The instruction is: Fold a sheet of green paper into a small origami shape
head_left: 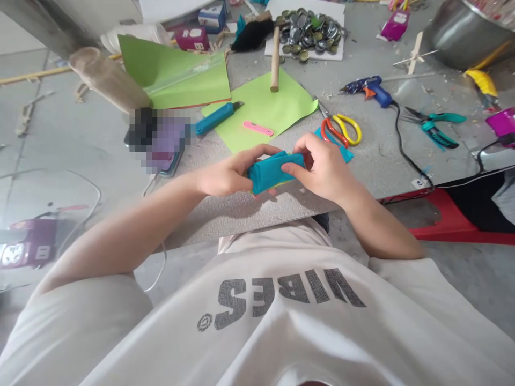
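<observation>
Between my two hands is a folded piece of teal fabric or soft paper [276, 172], held just above the table's near edge. My left hand [229, 174] grips its left end, fingers over the top and thumb below. At the other end, my right hand [322, 166] pinches it between thumb and fingers. A little yellow-green and pink shows along its lower edge; what that is I cannot make out. Scissors [341, 128] with red and yellow handles lie just beyond my right hand, over another teal piece [346, 154]. Past my hands are a pink folding blade [258, 128] and a teal box cutter [219, 118].
Green sheets [277, 107] lie ahead, with a wooden stick [275, 59] on one. Bottle caps [309, 32] are heaped at the back. To the right are a blue glue gun [372, 90] with its cord, teal pliers [436, 126] and a metal pot [470, 32]. A phone [175, 155] lies left.
</observation>
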{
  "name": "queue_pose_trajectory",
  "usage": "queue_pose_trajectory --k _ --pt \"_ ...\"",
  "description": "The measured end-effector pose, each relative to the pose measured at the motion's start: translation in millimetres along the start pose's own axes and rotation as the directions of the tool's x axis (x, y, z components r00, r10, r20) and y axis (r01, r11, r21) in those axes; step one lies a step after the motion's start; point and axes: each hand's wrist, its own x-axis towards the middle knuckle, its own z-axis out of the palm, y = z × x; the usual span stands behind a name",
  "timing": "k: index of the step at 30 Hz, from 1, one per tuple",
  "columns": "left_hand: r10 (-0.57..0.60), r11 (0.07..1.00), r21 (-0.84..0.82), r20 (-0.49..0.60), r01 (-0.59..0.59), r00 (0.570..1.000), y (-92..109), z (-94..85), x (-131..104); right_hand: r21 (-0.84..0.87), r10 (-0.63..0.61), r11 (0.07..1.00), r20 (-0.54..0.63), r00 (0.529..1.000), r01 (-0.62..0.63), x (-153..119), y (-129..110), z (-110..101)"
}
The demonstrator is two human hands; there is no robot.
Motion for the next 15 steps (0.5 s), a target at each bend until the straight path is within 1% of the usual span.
queue_pose_trajectory --k 2,4,6,8,10,12,15 --pt "0.002 1.000 -0.030 -0.006 -0.003 1.000 -1 -0.6 -4 0.043 0.029 0.999 -0.031 0.999 -0.028 2 -2 11" --pt "-0.028 0.994 -0.105 0.004 0.028 1.000 -3 -2.4 -6 0.069 0.055 0.996 -0.048 0.997 -0.052 2 -4 17" --pt "-0.079 0.976 -0.202 0.050 0.087 0.996 -7 -5.1 -7 0.049 0.053 0.998 -0.062 0.997 -0.050 2 -8 19" --pt "-0.106 0.956 -0.265 0.098 0.129 0.990 -10 -7.1 -7 -0.006 0.026 1.000 -0.073 0.997 -0.026 4 -12 17" --pt "-0.106 0.957 -0.259 0.100 0.128 0.989 -13 -7.2 -7 -0.062 -0.012 0.998 -0.063 0.998 0.008 8 -17 14" --pt "-0.107 0.971 -0.205 0.071 0.119 0.992 -13 -4.9 -8 -0.091 -0.042 0.995 -0.033 0.999 0.039 13 -22 12" --pt "-0.145 0.974 -0.172 0.023 0.147 0.989 -10 1.4 -8 -0.097 -0.064 0.993 -0.001 0.998 0.063 18 -32 12"
